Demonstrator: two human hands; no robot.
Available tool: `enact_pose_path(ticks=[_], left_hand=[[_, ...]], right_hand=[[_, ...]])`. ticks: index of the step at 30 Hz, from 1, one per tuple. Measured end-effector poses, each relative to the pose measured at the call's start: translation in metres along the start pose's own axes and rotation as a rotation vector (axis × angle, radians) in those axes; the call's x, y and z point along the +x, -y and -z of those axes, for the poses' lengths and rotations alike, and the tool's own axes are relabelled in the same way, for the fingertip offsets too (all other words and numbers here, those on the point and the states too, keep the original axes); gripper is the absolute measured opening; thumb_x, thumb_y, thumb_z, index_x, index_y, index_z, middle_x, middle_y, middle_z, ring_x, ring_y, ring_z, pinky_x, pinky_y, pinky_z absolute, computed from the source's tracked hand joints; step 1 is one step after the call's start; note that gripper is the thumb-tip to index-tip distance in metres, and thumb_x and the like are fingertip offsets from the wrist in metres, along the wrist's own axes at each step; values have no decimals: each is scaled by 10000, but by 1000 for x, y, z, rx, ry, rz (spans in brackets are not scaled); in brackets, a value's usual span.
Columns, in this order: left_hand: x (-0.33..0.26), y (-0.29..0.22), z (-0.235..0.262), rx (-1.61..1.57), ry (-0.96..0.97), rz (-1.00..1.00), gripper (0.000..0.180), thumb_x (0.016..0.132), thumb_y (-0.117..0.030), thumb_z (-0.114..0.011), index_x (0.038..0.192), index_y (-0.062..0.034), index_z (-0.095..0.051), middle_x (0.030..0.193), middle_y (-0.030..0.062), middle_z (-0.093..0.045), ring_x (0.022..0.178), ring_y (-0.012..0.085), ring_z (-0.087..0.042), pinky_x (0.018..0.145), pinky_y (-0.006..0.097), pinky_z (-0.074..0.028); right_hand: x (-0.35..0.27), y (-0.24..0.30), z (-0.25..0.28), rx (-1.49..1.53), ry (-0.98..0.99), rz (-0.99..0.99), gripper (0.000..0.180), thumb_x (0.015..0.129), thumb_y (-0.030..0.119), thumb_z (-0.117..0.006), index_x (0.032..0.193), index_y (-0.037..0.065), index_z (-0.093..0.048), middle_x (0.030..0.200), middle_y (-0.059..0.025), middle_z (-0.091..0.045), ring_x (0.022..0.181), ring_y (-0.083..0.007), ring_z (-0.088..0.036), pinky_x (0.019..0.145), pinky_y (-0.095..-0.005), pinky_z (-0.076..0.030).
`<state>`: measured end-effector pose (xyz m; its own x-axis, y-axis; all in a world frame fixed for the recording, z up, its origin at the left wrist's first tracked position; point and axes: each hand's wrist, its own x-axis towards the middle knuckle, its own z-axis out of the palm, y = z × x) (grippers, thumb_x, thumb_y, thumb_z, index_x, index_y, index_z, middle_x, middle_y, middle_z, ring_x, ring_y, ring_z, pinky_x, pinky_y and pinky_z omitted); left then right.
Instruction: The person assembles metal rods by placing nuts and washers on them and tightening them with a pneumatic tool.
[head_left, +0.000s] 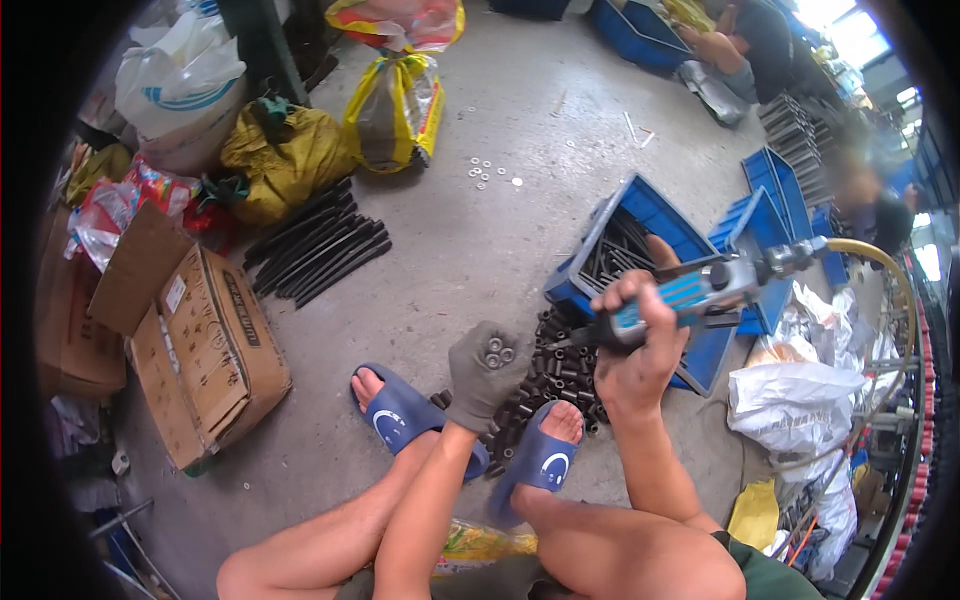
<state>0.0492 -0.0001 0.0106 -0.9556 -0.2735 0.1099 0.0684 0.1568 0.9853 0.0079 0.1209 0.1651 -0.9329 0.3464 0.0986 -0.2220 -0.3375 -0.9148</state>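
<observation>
while left hand cups nuts | right hand grip shut on air tool beside them

Cardboard box left; black rods beside yellow sack; washers scattered.

A grey concrete floor spreads out in daylight from a bright window at upper right; cardboard boxes, filled sacks and blue crates line its edges.
</observation>
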Motion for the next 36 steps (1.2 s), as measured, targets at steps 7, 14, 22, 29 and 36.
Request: enact_pose_path(ticks=[7,14,22,29,36], left_hand=[[3,3,5,-38,56,-26,278,711,-127,-872,872,-55,-658,763,136,-659,682,339,-645,638,426,-527],[20,-2,2,-45,70,-247,247,748,-159,-847,913,-83,-680,803,139,-684,735,392,-663,653,450,-537],[16,-1,-6,-32,150,-73,235,775,-207,-822,909,-78,-679,807,189,-707,733,396,-716,641,431,-556],[21,6,-20,-25,121,-171,194,801,-178,-801,924,-74,-694,771,189,-702,678,388,-704,603,428,-545],[25,11,-16,0,125,-243,209,803,-175,-789,958,-77,-689,794,188,-707,706,404,-706,621,446,-553]], right_hand=[[-12,-37,-22,46,205,-25,499,903,168,-623,1318,-93,-529,805,-84,-591,691,-172,-571,681,-365,-529],[-6,-45,-12,-31,483,-22,371,929,82,-651,1250,-67,-543,758,-70,-591,670,-166,-592,681,-354,-540],[-17,-43,-14,-126,412,47,241,912,1,-598,1143,-9,-530,792,-88,-583,674,-176,-579,666,-348,-531],[-6,-55,-4,-113,401,50,243,941,12,-595,1168,-25,-518,801,-92,-579,675,-179,-572,685,-361,-533],[1,-64,-1,-143,429,34,295,945,28,-615,1214,-49,-521,815,-78,-583,704,-169,-597,705,-354,-534]])
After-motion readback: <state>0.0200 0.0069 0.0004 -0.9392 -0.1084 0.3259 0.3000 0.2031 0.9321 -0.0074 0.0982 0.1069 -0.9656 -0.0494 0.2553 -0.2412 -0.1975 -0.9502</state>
